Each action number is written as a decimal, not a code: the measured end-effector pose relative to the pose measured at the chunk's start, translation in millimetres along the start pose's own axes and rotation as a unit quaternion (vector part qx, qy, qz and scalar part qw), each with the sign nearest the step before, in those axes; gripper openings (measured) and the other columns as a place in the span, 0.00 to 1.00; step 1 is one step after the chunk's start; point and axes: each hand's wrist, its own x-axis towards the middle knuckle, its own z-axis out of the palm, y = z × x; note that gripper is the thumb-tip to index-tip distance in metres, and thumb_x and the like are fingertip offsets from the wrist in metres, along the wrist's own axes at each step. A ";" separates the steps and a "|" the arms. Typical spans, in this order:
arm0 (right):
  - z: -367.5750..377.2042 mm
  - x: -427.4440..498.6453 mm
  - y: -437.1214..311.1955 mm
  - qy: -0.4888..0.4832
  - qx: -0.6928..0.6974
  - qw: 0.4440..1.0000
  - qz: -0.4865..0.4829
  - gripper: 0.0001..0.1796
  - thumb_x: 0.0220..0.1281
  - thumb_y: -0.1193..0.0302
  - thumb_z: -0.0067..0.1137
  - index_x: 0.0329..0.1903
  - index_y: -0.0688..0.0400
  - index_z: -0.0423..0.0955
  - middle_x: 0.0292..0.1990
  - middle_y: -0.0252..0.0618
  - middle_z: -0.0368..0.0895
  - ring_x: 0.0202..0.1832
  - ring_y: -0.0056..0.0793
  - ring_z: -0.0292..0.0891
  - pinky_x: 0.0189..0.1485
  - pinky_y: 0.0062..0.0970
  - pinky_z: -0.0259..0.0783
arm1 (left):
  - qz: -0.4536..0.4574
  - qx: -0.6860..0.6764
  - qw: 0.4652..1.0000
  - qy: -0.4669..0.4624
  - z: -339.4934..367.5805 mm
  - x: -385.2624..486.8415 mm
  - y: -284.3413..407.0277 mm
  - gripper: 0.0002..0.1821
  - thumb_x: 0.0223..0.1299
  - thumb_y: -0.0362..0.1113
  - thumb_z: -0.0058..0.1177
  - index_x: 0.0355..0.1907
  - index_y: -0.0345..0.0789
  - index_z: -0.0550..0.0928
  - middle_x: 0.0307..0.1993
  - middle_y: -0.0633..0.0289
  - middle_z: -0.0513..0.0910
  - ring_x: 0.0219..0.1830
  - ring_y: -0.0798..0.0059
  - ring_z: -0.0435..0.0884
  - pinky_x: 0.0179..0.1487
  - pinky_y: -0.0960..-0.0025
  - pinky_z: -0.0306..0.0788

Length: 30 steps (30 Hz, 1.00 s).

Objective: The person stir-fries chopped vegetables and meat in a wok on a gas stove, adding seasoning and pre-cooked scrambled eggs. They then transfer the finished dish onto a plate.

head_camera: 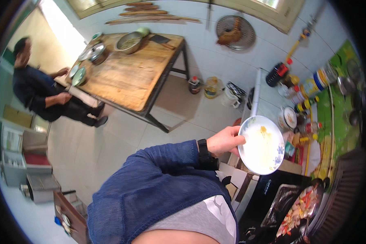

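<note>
My left hand (pixel 227 141) grips the rim of a white dish (pixel 260 149) with blue flowers, thumb over the edge. Yellowish residue marks its inside. A dark watch or band circles the wrist. The dish is above the counter's edge, beside a black cooktop (pixel 256 195). At the lower right, a wok (pixel 318 189) holds sliced food (pixel 299 210) with red and pale pieces, and part of a metal utensil shows in it. My right hand is out of view.
Bottles, including dark sauce (pixel 276 74), and a lidded enamel pot (pixel 288 117) line the counter. A wooden table (pixel 122 79) bears a metal bowl (pixel 128 42), a cleaver (pixel 160 39) and a lidded pot (pixel 97 53). Another person (pixel 39 88) stands beside it. Jugs (pixel 211 88) sit on the floor.
</note>
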 end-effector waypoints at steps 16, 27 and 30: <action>36.5 -12.5 -96.6 -0.049 -0.310 0.946 -0.080 0.18 0.65 0.68 0.56 0.55 0.62 0.77 0.48 0.50 0.82 0.50 0.42 0.79 0.54 0.35 0.72 | 0.081 0.009 0.993 0.084 -17.0 -81.4 -1.0 0.22 0.63 0.34 0.48 0.60 0.30 0.72 0.38 0.61 0.83 0.32 0.80 0.84 0.27 0.80 0.75; 41.0 -29.1 -67.3 0.221 -0.177 0.956 0.075 0.15 0.56 0.64 0.64 0.44 0.60 0.84 0.37 0.53 0.85 0.40 0.51 0.82 0.46 0.38 0.76 | 0.021 0.017 0.999 0.041 -1.2 -56.8 -16.9 0.20 0.63 0.27 0.47 0.58 0.26 0.72 0.49 0.53 0.80 0.47 0.66 0.83 0.46 0.65 0.80; 16.6 -50.5 -58.0 0.226 -0.104 0.938 0.239 0.16 0.53 0.65 0.67 0.43 0.61 0.84 0.36 0.50 0.86 0.36 0.43 0.84 0.43 0.32 0.76 | 0.003 0.021 0.999 0.031 10.2 -35.8 -16.6 0.18 0.63 0.28 0.48 0.56 0.28 0.73 0.44 0.58 0.82 0.38 0.74 0.83 0.37 0.74 0.78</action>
